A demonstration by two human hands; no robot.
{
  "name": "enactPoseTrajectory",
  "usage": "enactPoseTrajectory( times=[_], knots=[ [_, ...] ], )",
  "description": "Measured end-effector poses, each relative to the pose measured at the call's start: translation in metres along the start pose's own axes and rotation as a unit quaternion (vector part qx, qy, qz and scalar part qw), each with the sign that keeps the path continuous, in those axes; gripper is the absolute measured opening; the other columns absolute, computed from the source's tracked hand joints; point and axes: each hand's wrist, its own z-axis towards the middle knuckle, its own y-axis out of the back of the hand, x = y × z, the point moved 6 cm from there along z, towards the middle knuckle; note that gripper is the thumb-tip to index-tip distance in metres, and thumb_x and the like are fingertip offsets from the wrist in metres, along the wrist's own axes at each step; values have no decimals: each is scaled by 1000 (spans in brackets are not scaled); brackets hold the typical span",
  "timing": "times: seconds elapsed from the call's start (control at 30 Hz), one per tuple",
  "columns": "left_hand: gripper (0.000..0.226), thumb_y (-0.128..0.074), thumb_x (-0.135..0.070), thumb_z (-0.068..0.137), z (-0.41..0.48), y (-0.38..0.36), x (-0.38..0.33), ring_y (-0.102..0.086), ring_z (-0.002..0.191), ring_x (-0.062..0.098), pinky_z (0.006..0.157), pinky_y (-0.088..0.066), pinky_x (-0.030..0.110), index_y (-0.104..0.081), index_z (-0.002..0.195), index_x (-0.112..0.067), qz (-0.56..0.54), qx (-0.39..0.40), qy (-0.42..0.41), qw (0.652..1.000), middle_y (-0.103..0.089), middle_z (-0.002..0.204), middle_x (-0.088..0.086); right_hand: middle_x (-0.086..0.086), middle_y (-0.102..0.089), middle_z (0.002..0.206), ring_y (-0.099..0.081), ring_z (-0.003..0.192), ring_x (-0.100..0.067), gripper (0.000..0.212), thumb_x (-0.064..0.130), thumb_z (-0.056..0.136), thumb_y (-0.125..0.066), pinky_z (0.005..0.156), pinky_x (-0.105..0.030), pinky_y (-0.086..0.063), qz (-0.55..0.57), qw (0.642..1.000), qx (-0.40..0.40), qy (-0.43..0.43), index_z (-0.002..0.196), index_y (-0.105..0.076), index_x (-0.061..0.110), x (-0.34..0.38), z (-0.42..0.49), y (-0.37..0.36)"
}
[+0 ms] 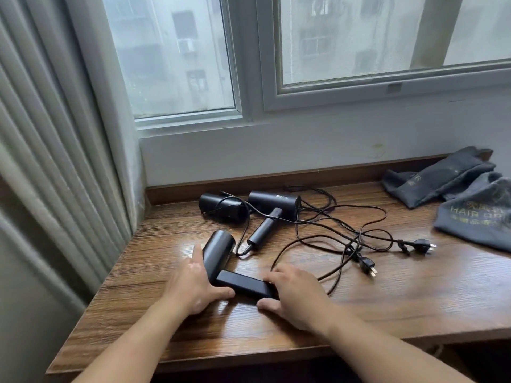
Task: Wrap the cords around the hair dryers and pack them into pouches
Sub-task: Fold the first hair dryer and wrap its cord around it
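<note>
While cords [354,242] lie loose, pouches [442,178] flat, nothing's done. We press nearest dryer [218,250] w/ flat left hand [193,283]; right hand [296,294] grips handle [243,284].

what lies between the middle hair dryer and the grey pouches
Head view: tangled black cords and two plugs lie on the wooden table between the middle hair dryer and the pouches.
</note>
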Motion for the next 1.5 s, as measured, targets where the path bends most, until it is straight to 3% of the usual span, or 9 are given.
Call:
enactPoseTrajectory(
  times=[0.13,0.3,0.5,0.67,0.8,0.93,1.2,1.37,1.5],
  knots=[
    [130,-88,-68,55,-1,1,5,-51,131,26,107,-44,38,-23,157,-19,-26,-11,-9,1000,-52,144,4,7,-58,117,-57,108,-19,50,65,93,-49,91,-38,-51,6,1000,-23,15,128,-56,29,1,-7,1],
    [125,-83,-69,53,-9,4,11,-50,124,21,105,-45,38,-27,156,-27,-86,-29,-66,994,-54,137,-1,10,-56,116,-60,101,-18,50,67,93,-48,86,-40,-52,-4,998,-27,57,127,-54,31,-1,-10,16],
    [133,-90,-62,49,-21,7,2,-49,120,13,106,-44,34,-17,157,-39,-78,24,-143,986,-48,133,-15,17,-59,116,-58,104,-11,45,62,91,-59,89,-36,-50,17,993,-27,116,127,-57,35,-12,-8,35],
    [144,-94,-62,46,-29,13,-11,-44,126,11,110,-37,25,-10,159,-34,-63,34,-164,984,-42,140,-14,21,-61,113,-56,103,-4,46,63,87,-63,89,-30,-49,44,988,-51,136,125,-60,37,-20,-12,43],
    [157,-77,-88,30,-33,15,-14,-43,130,10,114,-36,27,-9,160,-32,-65,55,-172,981,-41,147,-13,18,-67,111,-60,103,-4,53,69,79,-64,93,-30,-50,84,985,-67,132,120,-65,34,-28,-13,49],
    [148,-73,-94,36,-34,14,-13,-45,128,9,112,-41,32,-14,158,-36,-67,51,-190,978,-45,145,-14,15,-71,109,-63,102,-1,58,68,74,-71,92,-27,-52,117,981,-77,134,116,-71,29,-32,-12,52],
    [152,-78,-91,34,-36,19,-16,-43,131,6,114,-38,29,-12,159,-35,-75,61,-212,972,-43,146,-17,15,-71,106,-52,89,15,56,57,70,-82,86,-1,-37,139,976,-99,138,116,-74,26,-30,-10,62],
    [142,-83,-83,38,-45,16,-24,-45,125,1,109,-39,23,-15,156,-42,-62,61,-248,965,-45,140,-22,13,-71,99,-59,85,-1,53,50,68,-88,81,-9,-47,157,973,-104,133,113,-74,24,-31,-9,64],
    [147,-79,-87,35,-46,10,-21,-42,131,0,112,-36,23,-15,158,-40,-117,63,-220,966,-42,146,-22,16,-67,92,-55,74,-2,63,69,64,-78,72,-18,-49,144,972,-149,107,109,-71,26,-36,-10,74]
  ],
)
